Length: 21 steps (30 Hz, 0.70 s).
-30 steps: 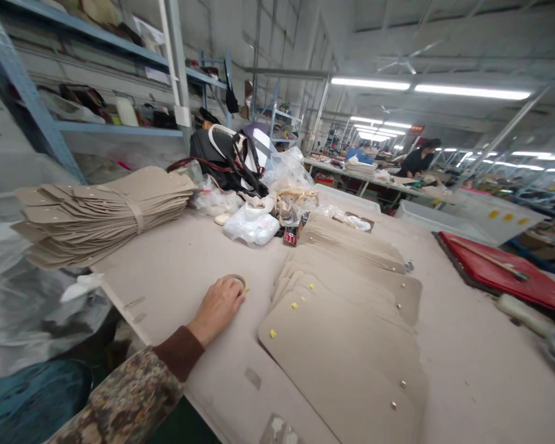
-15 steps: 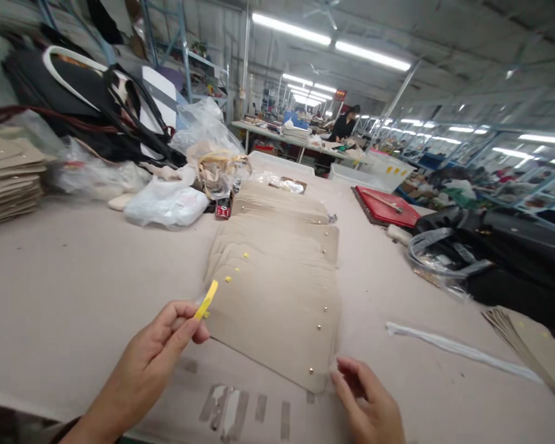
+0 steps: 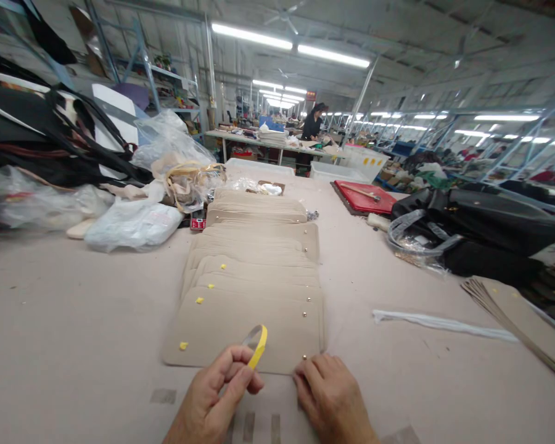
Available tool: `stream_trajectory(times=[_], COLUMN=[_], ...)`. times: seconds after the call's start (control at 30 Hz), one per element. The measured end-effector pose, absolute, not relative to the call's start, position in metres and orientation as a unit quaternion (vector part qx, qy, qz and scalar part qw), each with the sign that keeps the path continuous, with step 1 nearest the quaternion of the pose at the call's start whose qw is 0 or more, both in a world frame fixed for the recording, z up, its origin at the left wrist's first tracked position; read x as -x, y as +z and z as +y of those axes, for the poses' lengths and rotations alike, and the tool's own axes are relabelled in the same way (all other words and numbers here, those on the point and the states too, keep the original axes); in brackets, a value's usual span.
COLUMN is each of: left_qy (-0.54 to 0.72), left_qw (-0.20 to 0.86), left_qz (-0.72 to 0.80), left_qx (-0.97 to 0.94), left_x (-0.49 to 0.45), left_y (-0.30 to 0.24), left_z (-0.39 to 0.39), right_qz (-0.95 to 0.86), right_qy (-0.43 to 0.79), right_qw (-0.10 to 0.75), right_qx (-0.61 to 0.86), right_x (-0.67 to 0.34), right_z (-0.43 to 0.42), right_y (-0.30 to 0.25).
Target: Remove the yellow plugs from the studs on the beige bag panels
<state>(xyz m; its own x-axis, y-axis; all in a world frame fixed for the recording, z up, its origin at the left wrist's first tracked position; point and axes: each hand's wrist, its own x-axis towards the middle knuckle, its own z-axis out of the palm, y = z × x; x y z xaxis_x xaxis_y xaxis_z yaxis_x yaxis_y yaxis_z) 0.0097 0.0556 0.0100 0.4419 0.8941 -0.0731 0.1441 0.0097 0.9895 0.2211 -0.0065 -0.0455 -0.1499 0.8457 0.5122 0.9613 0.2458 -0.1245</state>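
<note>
Head view, left hand: we see the left hand (image 3: 217,394) pinching a yellow tape ring (image 3: 258,345) between thumb and forefinger, upright, just above the near edge of the front panel (image 3: 240,320)
Head view, right hand: the right hand (image 3: 333,401) holds nothing; its fingers lie together, pressed on the panel's near right corner, beside a metal stud (image 3: 304,356)
Head view, panels: the front panel tops a row of overlapping beige panels (image 3: 259,243) running away across the table (image 3: 65,320); yellow dots (image 3: 183,346) mark its left side
Risk, sliding panel: we judge a push from the right hand could skew the front panel off its neighbours, since they only overlap loosely
Risk, the ring: the pinch takes the rim alone; we think the ring could twist out and roll off the near table edge
Risk, sticking: whether a loose tape end hangs free we cannot tell; if so, it could catch on fingers or the panel face
</note>
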Motion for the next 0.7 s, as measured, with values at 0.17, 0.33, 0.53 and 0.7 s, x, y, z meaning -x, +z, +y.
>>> stream_trajectory(times=[0.17, 0.33, 0.53, 0.7], left_qy=[0.286, 0.272, 0.258, 0.284], left_qw=[0.594, 0.588, 0.523, 0.402], left_qz=[0.369, 0.376, 0.331, 0.289], left_qx=[-0.655, -0.662, -0.742, -0.821], left_x=[-0.02, -0.026, -0.027, -0.023], left_y=[0.005, -0.006, 0.0, -0.01], left_z=[0.058, 0.051, 0.044, 0.041], right_qz=[-0.723, -0.672, -0.652, -0.744], right_qy=[-0.036, 0.07, 0.139, 0.056], right_qw=[0.278, 0.358, 0.473, 0.442], right_qx=[0.631, 0.644, 0.576, 0.499], right_x=[-0.228, -0.227, -0.214, -0.207], right_z=[-0.009, -0.014, -0.019, -0.015], right_y=[-0.049, -0.039, -0.002, -0.001])
